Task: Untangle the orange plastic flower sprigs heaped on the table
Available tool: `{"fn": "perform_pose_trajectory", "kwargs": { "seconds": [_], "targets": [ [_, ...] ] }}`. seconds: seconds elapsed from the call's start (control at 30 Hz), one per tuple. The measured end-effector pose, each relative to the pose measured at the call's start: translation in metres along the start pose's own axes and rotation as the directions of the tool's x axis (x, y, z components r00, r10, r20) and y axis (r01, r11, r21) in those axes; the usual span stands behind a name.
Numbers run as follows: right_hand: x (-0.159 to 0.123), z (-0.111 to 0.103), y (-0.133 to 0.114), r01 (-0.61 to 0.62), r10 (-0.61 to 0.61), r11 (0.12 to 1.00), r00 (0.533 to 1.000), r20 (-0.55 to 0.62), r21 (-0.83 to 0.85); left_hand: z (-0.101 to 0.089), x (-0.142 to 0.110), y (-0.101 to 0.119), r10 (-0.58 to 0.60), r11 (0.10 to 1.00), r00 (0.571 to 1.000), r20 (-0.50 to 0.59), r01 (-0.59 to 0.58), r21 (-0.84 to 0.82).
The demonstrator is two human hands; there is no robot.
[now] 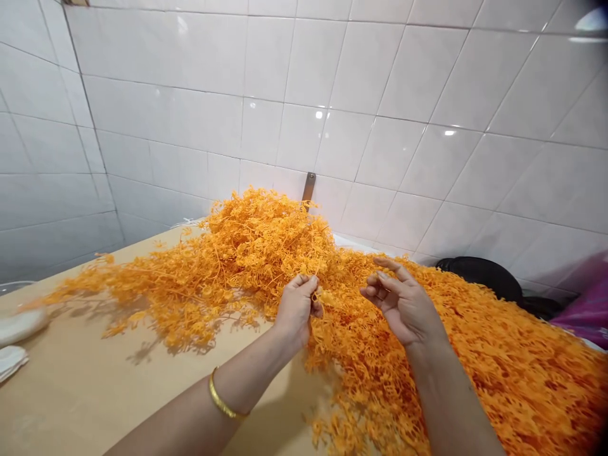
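Note:
My left hand (298, 307), with a gold bangle (223, 398) on its forearm, is closed in a pinch. At its fingertips is a small sprig of orange artificial foliage (323, 297). To its right, my right hand (396, 301) is raised with the index finger stretched out and the other fingers loosely curled. I see nothing clearly held in it. Behind both hands rises a mound of orange plastic sprigs (266, 234), with thin stems spreading leftward. A larger, denser heap of orange pieces (513, 342) lies under and beyond my right hand.
The tan tabletop (85, 386) meets a white tiled wall (190, 107). White items (19, 326) lie at the left edge. A metal strip (308, 189) stands against the wall behind the mound. Black round objects (484, 275) and a purple bag (584, 304) are at the right.

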State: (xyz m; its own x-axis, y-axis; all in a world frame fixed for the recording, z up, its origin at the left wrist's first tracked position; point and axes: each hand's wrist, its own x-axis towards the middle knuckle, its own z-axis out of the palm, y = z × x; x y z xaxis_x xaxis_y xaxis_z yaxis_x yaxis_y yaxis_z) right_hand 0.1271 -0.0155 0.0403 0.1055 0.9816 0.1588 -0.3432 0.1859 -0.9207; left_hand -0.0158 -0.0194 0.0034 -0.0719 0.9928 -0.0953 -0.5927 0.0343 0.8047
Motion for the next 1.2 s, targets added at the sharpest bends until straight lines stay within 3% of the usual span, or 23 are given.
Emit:
{"fn": "perform_pose_trajectory", "kwargs": {
  "seconds": [0.17, 0.33, 0.43, 0.57, 0.67, 0.73, 0.83, 1.0, 1.1, 1.2],
  "targets": [
    [-0.007, 0.007, 0.002, -0.009, 0.035, 0.988, 0.985, 0.167, -0.156, 0.0, 0.001, 0.007, 0.035, 0.999, 0.999, -0.016, -0.035, -0.009],
    [-0.022, 0.03, 0.017, 0.16, 0.035, 0.866, 0.926, 0.375, -0.475, 0.0, 0.001, 0.007, 0.081, 0.996, 0.997, 0.003, -0.081, -0.038],
    [-0.023, 0.034, 0.024, 0.209, 0.023, 0.858, 0.897, 0.442, -0.47, -0.001, 0.001, 0.016, 0.099, 0.991, 0.995, 0.0, -0.098, -0.093],
    [-0.016, 0.027, 0.028, 0.023, 0.111, 0.95, 0.908, 0.405, -0.311, -0.003, 0.002, 0.031, 0.073, 0.97, 0.997, 0.036, -0.062, -0.234],
    [-0.012, 0.024, 0.032, -0.087, 0.16, 0.973, 0.92, 0.357, -0.213, -0.003, 0.002, 0.034, 0.013, 0.95, 0.996, 0.087, 0.015, -0.312],
    [-0.01, 0.023, 0.034, -0.062, 0.124, 0.977, 0.942, 0.311, -0.203, -0.003, 0.003, 0.032, -0.014, 0.947, 0.995, 0.096, 0.045, -0.317],
    [-0.008, 0.022, 0.035, 0.094, -0.024, 0.955, 0.97, 0.243, -0.282, -0.003, 0.002, 0.026, -0.052, 0.969, 0.997, 0.064, 0.066, -0.24],
    [-0.01, 0.023, 0.029, 0.299, -0.221, 0.833, 0.951, 0.215, -0.466, -0.003, -0.002, 0.021, -0.116, 0.987, 0.977, 0.176, 0.133, -0.089],
    [-0.013, 0.025, 0.026, 0.328, -0.224, 0.805, 0.94, 0.259, -0.494, -0.004, -0.002, 0.021, -0.131, 0.99, 0.968, 0.212, 0.138, -0.016],
    [-0.012, 0.024, 0.027, 0.231, -0.137, 0.889, 0.958, 0.252, -0.395, -0.004, -0.001, 0.022, -0.127, 0.992, 0.973, 0.194, 0.127, 0.009]
  ]
}}
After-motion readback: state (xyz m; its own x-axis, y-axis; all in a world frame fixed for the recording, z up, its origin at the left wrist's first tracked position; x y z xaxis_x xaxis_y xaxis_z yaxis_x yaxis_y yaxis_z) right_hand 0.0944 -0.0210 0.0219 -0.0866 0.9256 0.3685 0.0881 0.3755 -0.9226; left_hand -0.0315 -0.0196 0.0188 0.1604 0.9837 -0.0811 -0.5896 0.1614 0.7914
